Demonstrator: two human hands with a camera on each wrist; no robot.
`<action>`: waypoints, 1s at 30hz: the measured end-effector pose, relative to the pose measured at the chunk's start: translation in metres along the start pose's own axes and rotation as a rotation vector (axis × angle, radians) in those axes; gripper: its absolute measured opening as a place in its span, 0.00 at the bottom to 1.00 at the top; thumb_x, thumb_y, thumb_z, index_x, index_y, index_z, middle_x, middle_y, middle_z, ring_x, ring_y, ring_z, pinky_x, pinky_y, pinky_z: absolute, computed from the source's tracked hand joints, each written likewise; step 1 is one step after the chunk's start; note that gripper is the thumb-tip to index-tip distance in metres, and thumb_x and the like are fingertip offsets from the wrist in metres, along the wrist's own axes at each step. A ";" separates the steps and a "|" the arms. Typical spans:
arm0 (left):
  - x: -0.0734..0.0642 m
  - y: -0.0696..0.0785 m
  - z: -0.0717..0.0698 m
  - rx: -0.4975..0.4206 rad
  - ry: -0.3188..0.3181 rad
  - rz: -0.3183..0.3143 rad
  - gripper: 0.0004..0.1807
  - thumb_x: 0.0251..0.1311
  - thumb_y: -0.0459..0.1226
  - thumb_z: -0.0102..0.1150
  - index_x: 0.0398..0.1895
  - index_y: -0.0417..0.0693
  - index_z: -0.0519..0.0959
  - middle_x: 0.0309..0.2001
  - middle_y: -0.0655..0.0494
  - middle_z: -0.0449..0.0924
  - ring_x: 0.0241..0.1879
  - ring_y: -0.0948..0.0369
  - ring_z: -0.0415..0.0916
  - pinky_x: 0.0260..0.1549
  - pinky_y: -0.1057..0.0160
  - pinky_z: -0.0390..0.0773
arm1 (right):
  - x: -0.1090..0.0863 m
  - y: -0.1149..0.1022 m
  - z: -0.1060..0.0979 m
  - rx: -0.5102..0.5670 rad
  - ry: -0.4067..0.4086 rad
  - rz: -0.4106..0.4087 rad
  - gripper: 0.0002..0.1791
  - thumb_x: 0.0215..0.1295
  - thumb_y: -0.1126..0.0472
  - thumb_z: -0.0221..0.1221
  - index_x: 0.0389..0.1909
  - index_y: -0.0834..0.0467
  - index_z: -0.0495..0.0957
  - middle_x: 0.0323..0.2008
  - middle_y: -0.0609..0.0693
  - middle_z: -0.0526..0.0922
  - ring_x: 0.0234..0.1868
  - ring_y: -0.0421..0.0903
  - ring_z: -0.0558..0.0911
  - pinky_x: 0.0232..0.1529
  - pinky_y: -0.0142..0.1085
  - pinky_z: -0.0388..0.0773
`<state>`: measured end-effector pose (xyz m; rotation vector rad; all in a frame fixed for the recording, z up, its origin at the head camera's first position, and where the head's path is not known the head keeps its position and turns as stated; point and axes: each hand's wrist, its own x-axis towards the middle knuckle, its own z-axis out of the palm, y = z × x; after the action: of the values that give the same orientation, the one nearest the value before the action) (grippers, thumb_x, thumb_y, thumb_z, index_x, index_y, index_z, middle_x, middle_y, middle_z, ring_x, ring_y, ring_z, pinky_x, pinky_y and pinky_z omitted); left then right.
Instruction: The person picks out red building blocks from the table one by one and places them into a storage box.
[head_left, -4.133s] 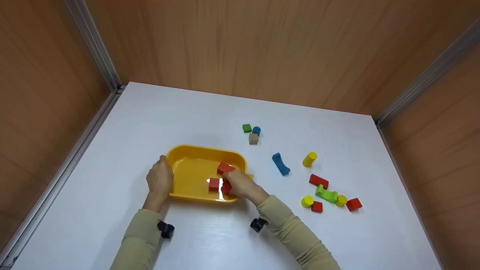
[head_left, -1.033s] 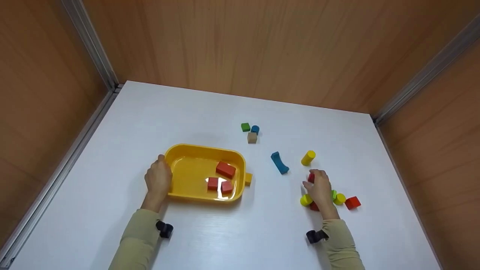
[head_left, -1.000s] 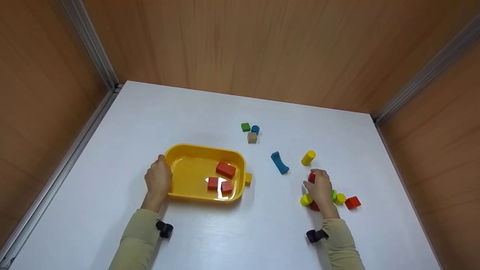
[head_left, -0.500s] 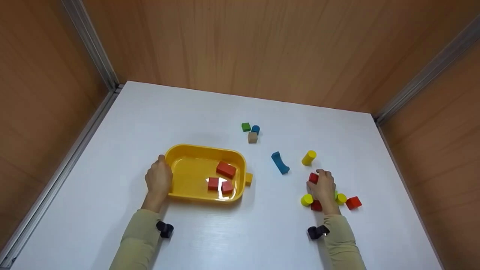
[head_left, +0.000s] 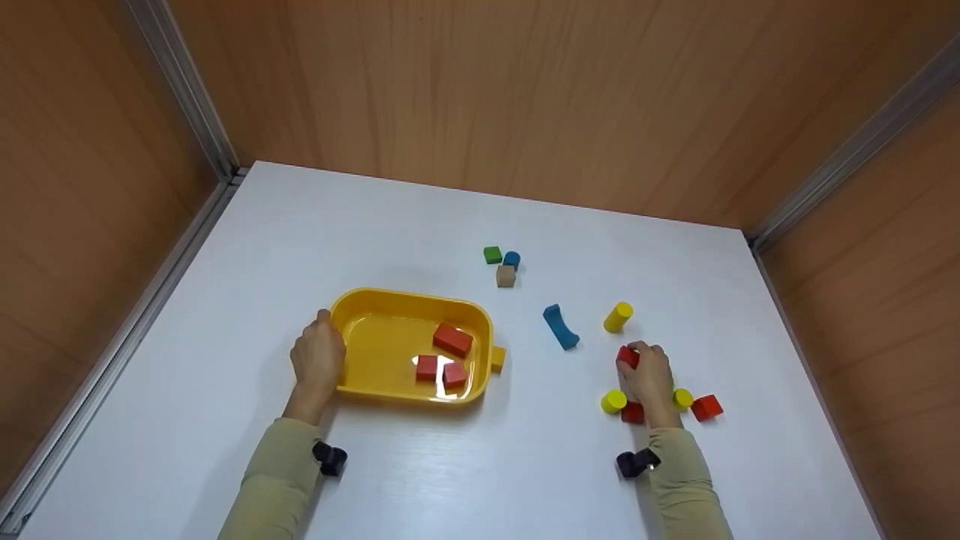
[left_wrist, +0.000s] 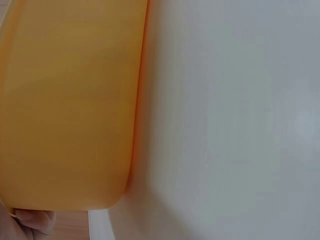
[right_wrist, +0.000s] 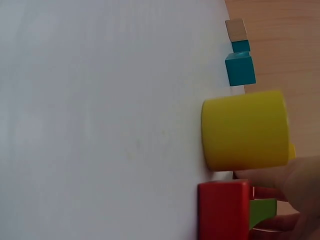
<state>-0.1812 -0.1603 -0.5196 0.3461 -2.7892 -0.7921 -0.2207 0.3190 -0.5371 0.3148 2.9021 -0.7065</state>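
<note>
My left hand (head_left: 319, 356) grips the left end of a yellow tray (head_left: 409, 296); in the left wrist view, its fingers (left_wrist: 32, 220) curl at the corner of the tray's wall (left_wrist: 70, 110). Three red blocks (head_left: 452, 340) lie in the tray's right half. On the right, my right hand (head_left: 651, 382) pinches a red block (head_left: 627, 357) between thumb and fingers, low over the table. Close by its wrist are a yellow cylinder (head_left: 613, 401) and a red cube (head_left: 632, 412). A green arched block (right_wrist: 262, 211), mostly hidden in the head view, shows beside the hand.
A second yellow cylinder (head_left: 682, 399) and a red cube (head_left: 706, 408) lie right of the right hand. Beyond it are a taller yellow cylinder (head_left: 618, 317) and a blue arched block (head_left: 561, 327). Green, blue and plain wooden blocks (head_left: 506, 277) cluster farther back. Wooden walls enclose the table.
The right hand has left a red block in the tray, moved right to the scattered blocks and taken hold of another red one. The left hand stays on the tray.
</note>
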 end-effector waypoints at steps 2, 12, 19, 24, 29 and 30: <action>-0.001 0.000 0.001 -0.001 0.018 0.015 0.10 0.61 0.27 0.39 0.42 0.28 0.67 0.26 0.38 0.74 0.19 0.51 0.73 0.16 0.54 0.72 | -0.001 0.001 0.000 0.004 0.017 -0.027 0.24 0.59 0.60 0.56 0.56 0.64 0.65 0.47 0.66 0.66 0.47 0.59 0.68 0.52 0.50 0.64; 0.001 0.000 0.001 -0.006 -0.001 -0.005 0.11 0.61 0.27 0.38 0.44 0.28 0.67 0.29 0.36 0.74 0.23 0.48 0.74 0.19 0.51 0.73 | -0.004 -0.008 -0.004 0.048 0.041 -0.021 0.26 0.59 0.59 0.56 0.58 0.60 0.64 0.49 0.62 0.65 0.49 0.57 0.66 0.54 0.50 0.62; 0.003 0.000 0.003 -0.002 0.002 -0.003 0.11 0.61 0.27 0.39 0.44 0.28 0.67 0.29 0.37 0.74 0.24 0.47 0.75 0.20 0.51 0.73 | -0.012 -0.020 -0.010 0.093 0.085 -0.075 0.25 0.59 0.59 0.56 0.58 0.58 0.65 0.50 0.60 0.66 0.50 0.55 0.66 0.54 0.49 0.63; 0.004 0.001 0.003 -0.003 -0.019 -0.018 0.12 0.61 0.28 0.38 0.45 0.28 0.66 0.30 0.36 0.74 0.26 0.45 0.75 0.22 0.50 0.74 | -0.016 -0.030 -0.013 0.108 0.111 -0.119 0.25 0.58 0.57 0.56 0.57 0.57 0.66 0.50 0.59 0.67 0.50 0.55 0.66 0.54 0.48 0.63; 0.005 0.001 0.003 -0.006 -0.010 -0.008 0.12 0.61 0.28 0.39 0.44 0.28 0.67 0.29 0.36 0.74 0.24 0.46 0.75 0.19 0.51 0.73 | -0.022 -0.046 -0.013 0.157 0.169 -0.201 0.24 0.56 0.58 0.58 0.54 0.58 0.69 0.48 0.58 0.69 0.49 0.54 0.68 0.52 0.46 0.66; 0.005 0.001 0.004 -0.007 -0.007 -0.005 0.11 0.61 0.27 0.39 0.44 0.28 0.67 0.28 0.36 0.74 0.23 0.47 0.75 0.18 0.52 0.73 | -0.024 -0.049 -0.013 0.168 0.181 -0.223 0.23 0.56 0.59 0.59 0.53 0.58 0.70 0.47 0.58 0.69 0.49 0.55 0.68 0.51 0.46 0.67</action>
<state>-0.1869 -0.1590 -0.5212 0.3492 -2.7928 -0.8055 -0.2104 0.2785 -0.4994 0.0751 3.0868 -1.0089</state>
